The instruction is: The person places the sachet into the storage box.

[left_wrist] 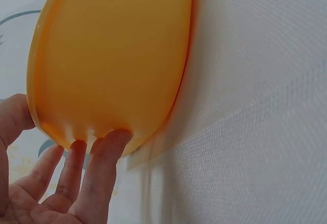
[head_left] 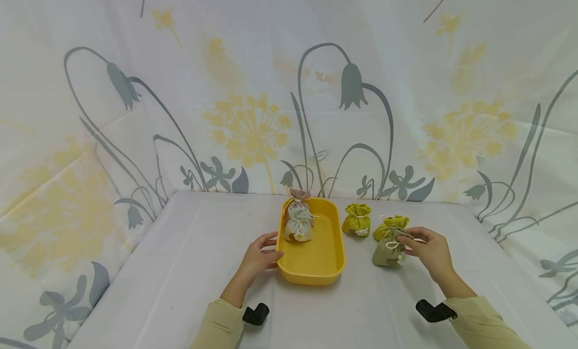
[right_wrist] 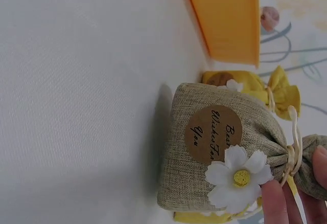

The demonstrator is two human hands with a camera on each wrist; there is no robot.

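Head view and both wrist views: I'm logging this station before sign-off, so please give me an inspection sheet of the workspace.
Surface: table under a pale cloth, no stains seen.
Job's things: yellow tray holding a white pouch and a pink pouch; olive pouch stands right of the tray, with a round label and a daisy.
Clutter: two yellow pouches beside the olive one.
Grips: left hand touches the tray's left rim, fingers straight; right hand pinches the olive pouch's tied neck.
Cables: nothing seen.
Surroundings: flower-print sheet behind and on both sides.
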